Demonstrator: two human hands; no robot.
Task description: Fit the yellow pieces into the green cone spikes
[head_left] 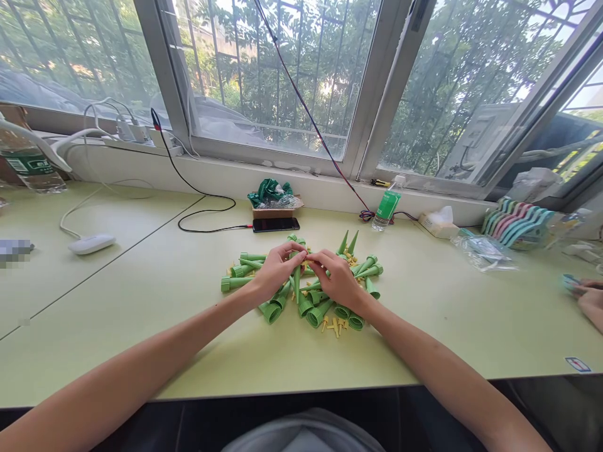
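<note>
A heap of green plastic cone spikes lies on the pale green table, with small yellow valve pieces scattered among them. My left hand is closed round one green cone that hangs point down between my hands. My right hand meets it from the right, fingers pinched at the cone's top on a small yellow piece that I can barely make out. Both hands hover just above the heap's middle.
A black phone on a cable lies behind the heap, by a box of green bags. A green-labelled bottle, tissue box, coloured stack and white mouse stand around. Another person's hand shows at the right edge.
</note>
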